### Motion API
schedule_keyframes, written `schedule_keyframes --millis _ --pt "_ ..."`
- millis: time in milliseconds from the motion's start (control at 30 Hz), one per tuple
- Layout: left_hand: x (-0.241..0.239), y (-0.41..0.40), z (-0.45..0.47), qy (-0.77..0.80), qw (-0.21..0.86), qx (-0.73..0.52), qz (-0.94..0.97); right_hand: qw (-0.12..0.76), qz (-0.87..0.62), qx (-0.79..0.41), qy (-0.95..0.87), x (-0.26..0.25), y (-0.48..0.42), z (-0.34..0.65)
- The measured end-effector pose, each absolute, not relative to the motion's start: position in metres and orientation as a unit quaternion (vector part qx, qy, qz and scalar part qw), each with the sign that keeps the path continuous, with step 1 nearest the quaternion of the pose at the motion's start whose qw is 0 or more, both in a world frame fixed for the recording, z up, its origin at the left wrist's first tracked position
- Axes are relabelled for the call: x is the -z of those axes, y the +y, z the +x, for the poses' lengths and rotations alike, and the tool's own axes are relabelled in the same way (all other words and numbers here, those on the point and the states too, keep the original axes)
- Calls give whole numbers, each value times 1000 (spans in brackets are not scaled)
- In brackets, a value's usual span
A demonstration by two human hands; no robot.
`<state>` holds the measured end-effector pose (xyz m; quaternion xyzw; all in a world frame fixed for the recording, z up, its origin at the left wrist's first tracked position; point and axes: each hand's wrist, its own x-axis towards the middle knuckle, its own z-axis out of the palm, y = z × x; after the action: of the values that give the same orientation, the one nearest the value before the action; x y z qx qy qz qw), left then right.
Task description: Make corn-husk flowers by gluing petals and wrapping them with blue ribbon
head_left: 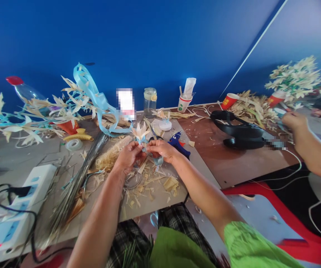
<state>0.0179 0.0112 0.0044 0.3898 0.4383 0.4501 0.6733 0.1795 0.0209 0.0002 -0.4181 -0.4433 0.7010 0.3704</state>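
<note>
My left hand [128, 156] pinches the base of a small straw flower [140, 132] with pale pointed petals, held upright over the table. My right hand [163, 150] is closed beside it, fingers on a light blue ribbon [158, 160] that wraps the flower's stem. Both hands meet above a litter of straw scraps [149, 182]. A blue glue gun [178, 143] lies just right of my right hand.
A white power strip [15, 208] lies at front left, a bundle of thin wires [76, 182] beside it. Finished straw flowers [32, 115], blue ribbon loops [93, 93], a jar [150, 100] and paper cups [184, 103] stand behind. Another person's arm [311, 145] reaches in at right near a black strap [241, 130].
</note>
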Motion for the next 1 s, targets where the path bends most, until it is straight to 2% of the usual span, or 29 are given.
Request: schedule_keyframes --millis 367,500,667,900,1000 --pt "2 18 12 467 602 -485 429 381 -412 -705 -434 -2 20 182" --pt "0 21 7 440 612 -509 417 432 -372 -711 -411 -8 24 193" --pt "-5 19 9 399 632 -538 390 523 -345 -646 -435 -24 22 210" --pt "-8 20 7 373 636 -577 352 535 -278 -600 -527 -40 8 223" --pt "-9 22 2 361 641 -598 319 595 -273 -551 -518 -55 1 228"
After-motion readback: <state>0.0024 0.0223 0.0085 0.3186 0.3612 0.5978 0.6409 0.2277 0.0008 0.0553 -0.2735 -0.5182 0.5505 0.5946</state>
